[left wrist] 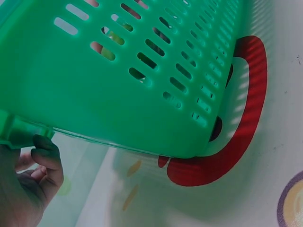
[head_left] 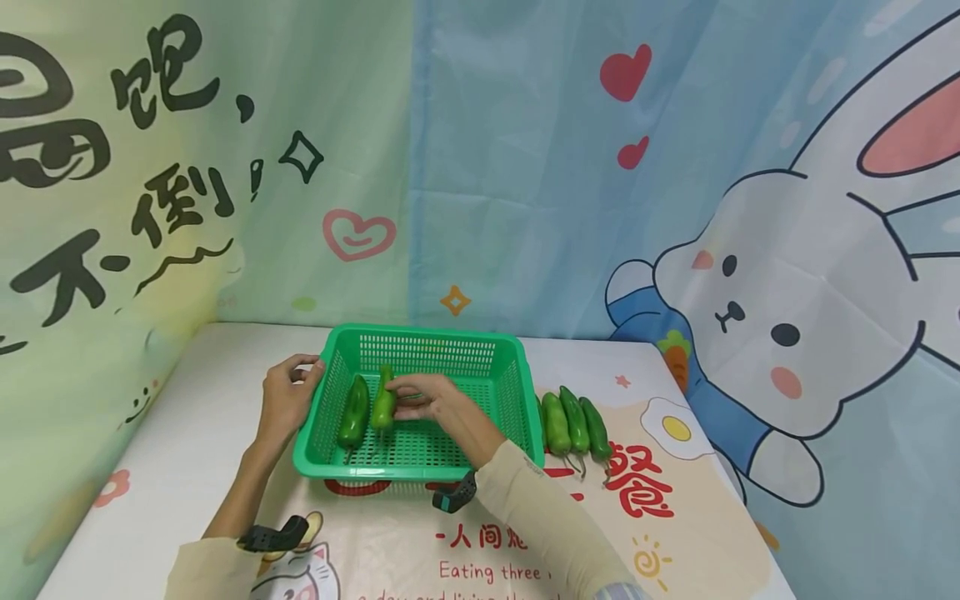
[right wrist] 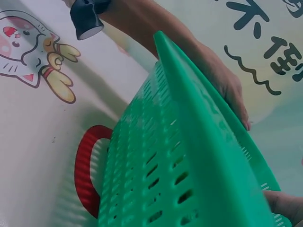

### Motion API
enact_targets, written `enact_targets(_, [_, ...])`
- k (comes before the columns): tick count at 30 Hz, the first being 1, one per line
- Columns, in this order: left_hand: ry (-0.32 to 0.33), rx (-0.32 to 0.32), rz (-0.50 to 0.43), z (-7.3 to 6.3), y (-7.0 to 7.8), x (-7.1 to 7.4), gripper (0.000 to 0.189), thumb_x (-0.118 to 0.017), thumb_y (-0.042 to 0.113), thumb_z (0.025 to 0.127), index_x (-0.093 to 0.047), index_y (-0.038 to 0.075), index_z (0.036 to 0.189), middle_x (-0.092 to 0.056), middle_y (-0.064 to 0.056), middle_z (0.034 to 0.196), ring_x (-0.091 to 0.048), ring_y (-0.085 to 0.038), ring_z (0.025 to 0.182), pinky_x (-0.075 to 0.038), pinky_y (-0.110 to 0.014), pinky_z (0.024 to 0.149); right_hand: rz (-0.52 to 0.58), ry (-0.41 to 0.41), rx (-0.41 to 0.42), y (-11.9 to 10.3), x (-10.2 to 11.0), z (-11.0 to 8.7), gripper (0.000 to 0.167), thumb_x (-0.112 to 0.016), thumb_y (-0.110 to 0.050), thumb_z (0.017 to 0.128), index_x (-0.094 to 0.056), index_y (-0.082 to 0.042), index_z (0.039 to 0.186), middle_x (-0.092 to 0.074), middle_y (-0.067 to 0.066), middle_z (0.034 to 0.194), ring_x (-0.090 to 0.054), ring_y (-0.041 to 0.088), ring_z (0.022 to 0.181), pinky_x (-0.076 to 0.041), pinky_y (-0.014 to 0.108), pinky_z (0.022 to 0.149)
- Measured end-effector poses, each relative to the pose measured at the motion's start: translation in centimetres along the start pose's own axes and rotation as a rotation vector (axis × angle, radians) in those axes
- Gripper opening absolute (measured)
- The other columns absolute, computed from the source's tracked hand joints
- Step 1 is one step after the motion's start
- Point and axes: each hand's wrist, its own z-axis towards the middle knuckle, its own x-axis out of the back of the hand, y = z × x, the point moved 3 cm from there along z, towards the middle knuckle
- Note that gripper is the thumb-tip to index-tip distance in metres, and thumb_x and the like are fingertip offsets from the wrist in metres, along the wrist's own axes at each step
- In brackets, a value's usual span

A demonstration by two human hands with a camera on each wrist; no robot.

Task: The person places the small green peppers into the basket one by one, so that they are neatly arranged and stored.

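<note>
A green plastic basket [head_left: 375, 472] with slotted walls stands on the table. My left hand [head_left: 288, 396] holds its left rim, the fingers curled at the edge; the left wrist view also shows this hand [left wrist: 33, 182] at the basket's corner. Inside the basket, my right hand [head_left: 427, 398] grips a light green chili pepper [head_left: 383, 410] between thumb and fingers. Just left of it, a darker green pepper [head_left: 354, 414] lies on the basket floor. In the right wrist view the basket wall [right wrist: 151, 156] hides most of the right hand.
Several green peppers [head_left: 575, 423] lie side by side on the table, right of the basket. A printed cloth [head_left: 405, 533] with lettering and drawings covers the tabletop. Behind the table hangs a printed curtain [head_left: 487, 167].
</note>
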Motion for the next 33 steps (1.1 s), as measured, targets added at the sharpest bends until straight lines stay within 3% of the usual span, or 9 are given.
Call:
enact_targets(20, [0.006, -0.007, -0.001, 0.0, -0.1, -0.1, 0.037, -0.061, 0.022, 0.113, -0.071, -0.008, 0.133, -0.074, -0.033, 0.098, -0.064, 0.004, 0.062, -0.054, -0.02, 0.057, -0.066, -0.018, -0.003, 1.2, -1.6, 0.8, 0.049, -0.074, 0.003, 0.1, -0.057, 0.013, 0.146, -0.055, 0.036, 0.154, -0.058, 0.048, 0.145, -0.053, 0.051, 0.118])
enact_targets(33, [0.003, -0.013, -0.003, -0.1, 0.1, 0.0, 0.036, -0.061, 0.02, 0.113, -0.07, -0.009, 0.133, -0.073, -0.032, 0.094, -0.063, 0.005, 0.059, -0.054, -0.019, 0.056, -0.183, 0.122, 0.093, 1.1, -1.5, 0.2, 0.036, -0.086, -0.001, 0.093, -0.073, 0.01, 0.125, -0.076, 0.03, 0.126, -0.076, 0.041, 0.121, -0.066, 0.046, 0.097])
